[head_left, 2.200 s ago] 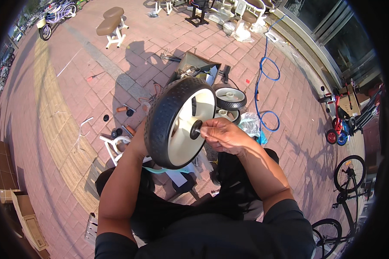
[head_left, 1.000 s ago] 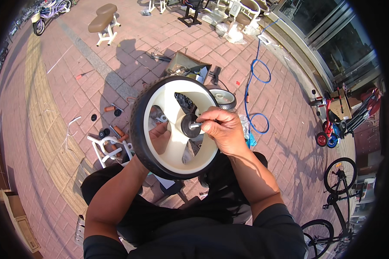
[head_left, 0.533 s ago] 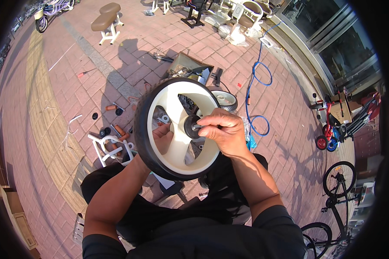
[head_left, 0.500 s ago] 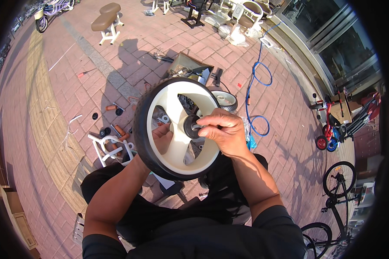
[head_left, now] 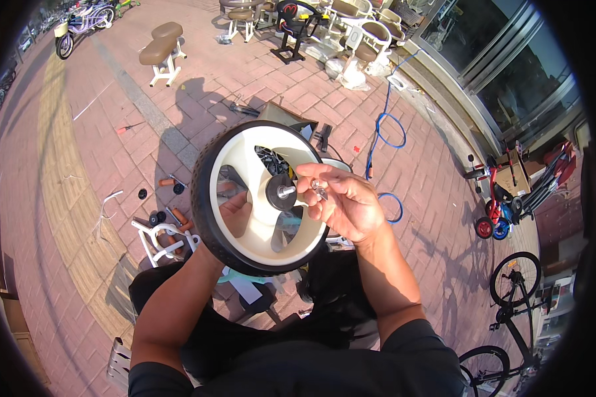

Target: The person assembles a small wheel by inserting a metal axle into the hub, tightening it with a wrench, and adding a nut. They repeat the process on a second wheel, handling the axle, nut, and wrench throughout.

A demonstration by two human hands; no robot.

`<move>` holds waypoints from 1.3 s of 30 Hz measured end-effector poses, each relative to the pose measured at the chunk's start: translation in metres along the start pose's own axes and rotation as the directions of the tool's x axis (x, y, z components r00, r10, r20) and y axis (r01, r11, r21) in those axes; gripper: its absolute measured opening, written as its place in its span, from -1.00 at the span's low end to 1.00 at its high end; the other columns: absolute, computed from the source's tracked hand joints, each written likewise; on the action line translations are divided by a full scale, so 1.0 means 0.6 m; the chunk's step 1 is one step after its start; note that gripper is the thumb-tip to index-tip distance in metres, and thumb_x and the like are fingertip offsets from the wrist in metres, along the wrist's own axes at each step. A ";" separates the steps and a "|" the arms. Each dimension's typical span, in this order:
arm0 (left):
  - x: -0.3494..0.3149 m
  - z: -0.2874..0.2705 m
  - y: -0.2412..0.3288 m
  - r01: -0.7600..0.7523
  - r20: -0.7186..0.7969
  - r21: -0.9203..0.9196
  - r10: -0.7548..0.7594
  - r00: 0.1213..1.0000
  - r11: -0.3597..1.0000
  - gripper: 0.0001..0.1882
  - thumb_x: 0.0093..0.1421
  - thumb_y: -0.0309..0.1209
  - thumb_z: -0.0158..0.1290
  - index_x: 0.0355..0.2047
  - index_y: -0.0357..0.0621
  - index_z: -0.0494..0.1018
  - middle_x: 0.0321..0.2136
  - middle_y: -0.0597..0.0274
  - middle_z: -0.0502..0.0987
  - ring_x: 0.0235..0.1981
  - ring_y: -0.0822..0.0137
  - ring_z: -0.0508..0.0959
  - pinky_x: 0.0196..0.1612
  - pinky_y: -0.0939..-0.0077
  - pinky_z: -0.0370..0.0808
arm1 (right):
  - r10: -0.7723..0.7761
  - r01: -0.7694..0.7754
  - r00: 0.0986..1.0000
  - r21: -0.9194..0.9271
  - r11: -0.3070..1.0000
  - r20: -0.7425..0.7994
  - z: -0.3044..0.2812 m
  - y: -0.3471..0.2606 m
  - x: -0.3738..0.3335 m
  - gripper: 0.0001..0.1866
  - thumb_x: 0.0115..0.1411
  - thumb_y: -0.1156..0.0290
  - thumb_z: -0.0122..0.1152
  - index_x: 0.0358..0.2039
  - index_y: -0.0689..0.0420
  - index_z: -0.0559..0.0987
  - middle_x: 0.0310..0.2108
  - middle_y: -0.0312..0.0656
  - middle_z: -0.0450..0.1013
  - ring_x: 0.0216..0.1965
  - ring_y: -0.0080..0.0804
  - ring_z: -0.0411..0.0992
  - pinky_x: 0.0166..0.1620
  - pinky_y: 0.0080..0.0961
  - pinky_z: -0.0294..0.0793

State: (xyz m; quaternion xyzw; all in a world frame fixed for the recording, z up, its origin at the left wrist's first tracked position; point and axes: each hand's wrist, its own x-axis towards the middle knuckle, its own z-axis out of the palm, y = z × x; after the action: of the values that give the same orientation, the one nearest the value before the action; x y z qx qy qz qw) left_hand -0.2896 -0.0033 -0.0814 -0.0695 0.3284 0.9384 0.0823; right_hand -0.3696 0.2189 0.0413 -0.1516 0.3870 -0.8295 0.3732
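Observation:
In front of me a wheel (head_left: 252, 159) with a black tread and cream three-spoke body is held up, tilted to face me. My left hand (head_left: 234, 213) grips it from behind; its fingers show through a gap between the spokes, partly hidden. A black round cap (head_left: 271, 192) covers the hub, and a silver threaded axle end (head_left: 287, 191) sticks out of it. Just right of the axle, my right hand (head_left: 352, 206) is turned palm up with curled fingers. Small shiny metal pieces (head_left: 319, 190) lie in those fingers, possibly nuts or washers; their exact kind is unclear.
Beyond the wheel stands an open toolbox (head_left: 288, 115). A white metal frame (head_left: 153, 246) and orange-handled tools (head_left: 179, 216) lie at left on the brick paving. A blue hose (head_left: 377, 137) snakes along the right. Farther right are a red stroller-like cart (head_left: 493, 192) and a black bicycle (head_left: 520, 334).
My right hand has drawn away from the hub and turned palm up, showing small metal pieces and baring the axle end. The wheel has shifted slightly left.

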 end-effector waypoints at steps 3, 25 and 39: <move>0.005 -0.003 0.016 -0.034 -0.086 0.048 0.038 0.996 0.998 -0.56 0.38 -0.31 0.05 0.23 -0.12 0.36 -0.14 0.09 0.63 -0.28 0.21 0.69 -0.27 0.40 0.68 | 0.050 -0.051 0.999 -0.032 0.998 -0.020 0.001 -0.013 0.021 -0.64 0.34 0.52 0.02 0.10 0.43 0.46 -0.14 0.01 0.54 -0.26 -0.38 0.51 -0.30 -0.51 0.57; -0.015 0.010 0.029 -0.008 -0.170 0.084 0.022 0.985 0.996 -0.61 0.34 -0.41 0.12 0.13 -0.26 0.43 -0.11 0.16 0.61 -0.16 0.39 0.63 -0.10 0.47 0.62 | 0.012 -0.015 1.000 0.149 0.989 0.024 -0.036 0.015 0.027 -0.52 0.07 0.85 -0.08 0.07 0.52 0.42 0.17 0.30 0.35 0.26 0.10 0.33 0.35 -0.13 0.34; -0.022 0.019 0.033 -0.017 -0.139 0.037 0.022 0.990 0.999 -0.61 0.32 -0.41 0.13 0.12 -0.27 0.43 -0.08 0.15 0.60 -0.12 0.35 0.63 -0.06 0.41 0.62 | -0.024 0.026 0.997 0.032 0.999 -0.068 -0.056 0.015 0.022 -0.70 0.28 0.62 0.14 0.04 0.34 0.51 -0.04 0.16 0.55 -0.10 -0.11 0.62 -0.16 -0.40 0.71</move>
State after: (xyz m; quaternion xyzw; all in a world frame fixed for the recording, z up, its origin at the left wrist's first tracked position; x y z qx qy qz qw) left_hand -0.2816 -0.0130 -0.0583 -0.1303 0.3509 0.9259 0.0511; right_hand -0.3921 0.2229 0.0118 -0.1222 0.3835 -0.8450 0.3522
